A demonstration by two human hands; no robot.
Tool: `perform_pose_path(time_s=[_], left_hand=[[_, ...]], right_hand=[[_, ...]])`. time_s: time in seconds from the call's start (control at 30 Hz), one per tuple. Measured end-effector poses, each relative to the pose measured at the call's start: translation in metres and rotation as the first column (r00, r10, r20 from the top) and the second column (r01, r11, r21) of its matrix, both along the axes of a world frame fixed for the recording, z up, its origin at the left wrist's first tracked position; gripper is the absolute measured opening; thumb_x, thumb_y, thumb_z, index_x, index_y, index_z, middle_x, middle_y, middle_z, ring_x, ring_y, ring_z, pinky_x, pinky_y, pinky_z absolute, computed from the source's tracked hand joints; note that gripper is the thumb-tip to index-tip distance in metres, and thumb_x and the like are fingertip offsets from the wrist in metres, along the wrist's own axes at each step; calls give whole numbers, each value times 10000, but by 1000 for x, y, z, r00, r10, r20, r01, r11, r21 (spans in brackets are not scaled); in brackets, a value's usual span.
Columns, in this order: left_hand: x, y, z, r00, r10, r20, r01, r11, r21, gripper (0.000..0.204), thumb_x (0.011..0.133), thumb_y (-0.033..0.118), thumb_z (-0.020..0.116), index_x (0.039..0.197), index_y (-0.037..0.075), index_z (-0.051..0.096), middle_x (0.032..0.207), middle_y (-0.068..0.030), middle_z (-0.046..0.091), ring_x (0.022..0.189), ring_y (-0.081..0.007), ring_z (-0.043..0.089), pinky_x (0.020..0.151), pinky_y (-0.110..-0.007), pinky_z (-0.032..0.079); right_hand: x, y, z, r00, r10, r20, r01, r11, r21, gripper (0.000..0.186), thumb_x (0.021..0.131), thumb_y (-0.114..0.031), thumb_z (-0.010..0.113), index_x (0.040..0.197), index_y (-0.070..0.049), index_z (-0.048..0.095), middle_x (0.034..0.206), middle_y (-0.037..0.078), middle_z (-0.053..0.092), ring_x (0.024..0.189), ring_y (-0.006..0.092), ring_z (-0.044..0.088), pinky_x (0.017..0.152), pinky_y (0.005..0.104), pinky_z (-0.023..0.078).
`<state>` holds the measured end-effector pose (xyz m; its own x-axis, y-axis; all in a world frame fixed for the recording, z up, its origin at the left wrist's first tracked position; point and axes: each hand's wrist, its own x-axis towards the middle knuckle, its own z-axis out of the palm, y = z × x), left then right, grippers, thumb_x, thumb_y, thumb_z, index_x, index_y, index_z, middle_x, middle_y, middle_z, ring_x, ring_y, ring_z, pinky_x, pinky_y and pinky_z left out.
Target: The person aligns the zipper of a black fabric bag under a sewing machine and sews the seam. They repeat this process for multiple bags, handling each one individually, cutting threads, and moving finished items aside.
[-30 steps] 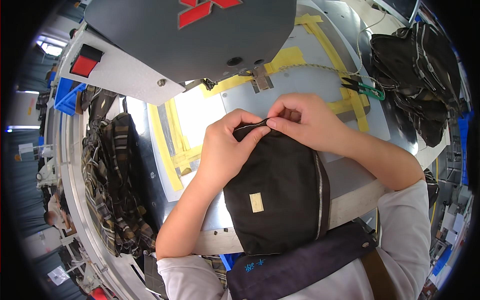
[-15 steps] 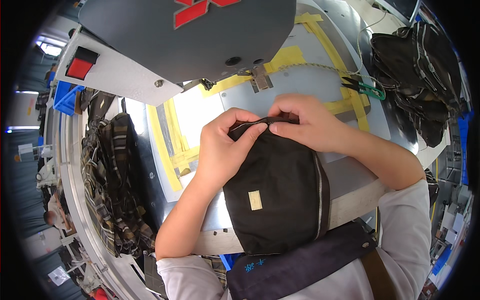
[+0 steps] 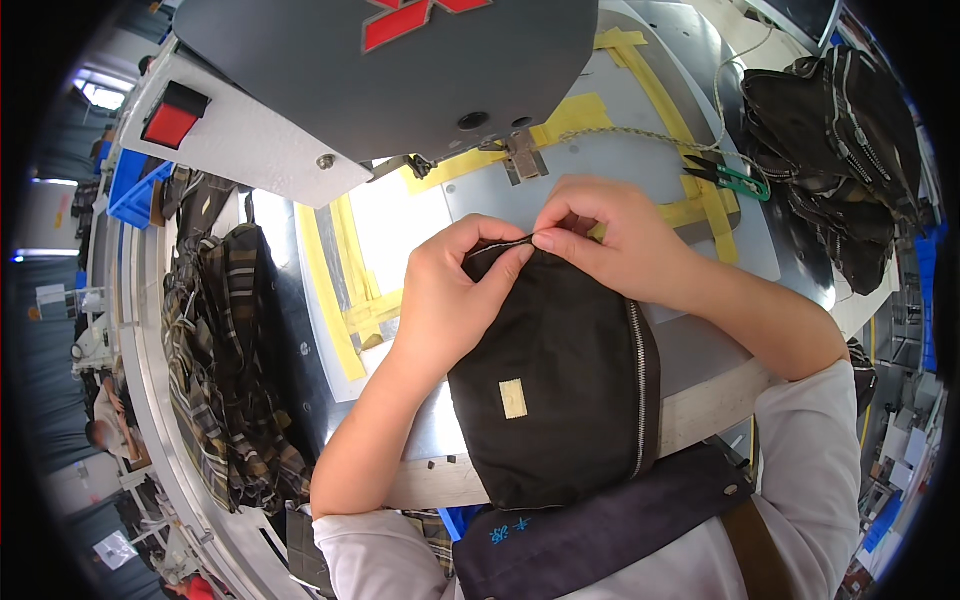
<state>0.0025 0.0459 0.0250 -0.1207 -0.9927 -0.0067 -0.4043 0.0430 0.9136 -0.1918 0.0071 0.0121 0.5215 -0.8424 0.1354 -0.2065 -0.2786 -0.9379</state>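
A black fabric pouch [image 3: 560, 400] with a metal zipper [image 3: 640, 390] down its right side and a small cream patch lies over the table's front edge. My left hand [image 3: 455, 285] pinches its upper edge between thumb and forefinger. Close beside it, my right hand [image 3: 610, 240] pinches the same edge, thumb and fingertips almost touching those of the left. The fold between the fingertips is mostly hidden. Both hands are just in front of the sewing machine's presser foot [image 3: 523, 158].
The dark sewing machine head [image 3: 400, 80] overhangs the plate marked with yellow tape [image 3: 690, 212]. Green-handled thread snips [image 3: 735, 178] lie at the right, near a heap of black zippered pieces [image 3: 830, 150]. Plaid fabric [image 3: 225, 370] is piled at the left, below a blue bin [image 3: 140, 195].
My right hand's fingers have closed in toward the left at the pouch's edge, and the bit of edge that showed under them is now covered. The left hand has barely moved.
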Motion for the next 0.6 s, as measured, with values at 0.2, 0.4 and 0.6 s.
perform_pose_path(time_s=[0.2,0.4,0.6], left_hand=[[3,-2,-11,999,2,-38,-4,998,-69,93,842,63,684,894,2,638,848,-68,656,777,-145,609,728,-266,483],[2,0,-11,999,-7,-40,5,998,-61,94,884,56,667,944,9,610,857,-3,629,786,-59,553,734,-204,447],[2,-1,-14,994,28,-103,-34,998,-57,103,865,77,678,920,6,629,824,-48,653,746,-110,588,705,-245,476]], right_hand=[[-3,1,-2,998,-23,-65,25,999,22,193,825,-152,700,914,3,627,855,93,631,729,181,602,649,313,491],[-1,1,1,988,6,-155,4,998,66,197,848,-175,664,919,3,620,844,120,623,750,210,598,671,323,486],[-2,1,2,998,23,-51,-14,986,164,151,883,-137,648,945,-5,608,838,46,593,742,118,556,660,267,461]])
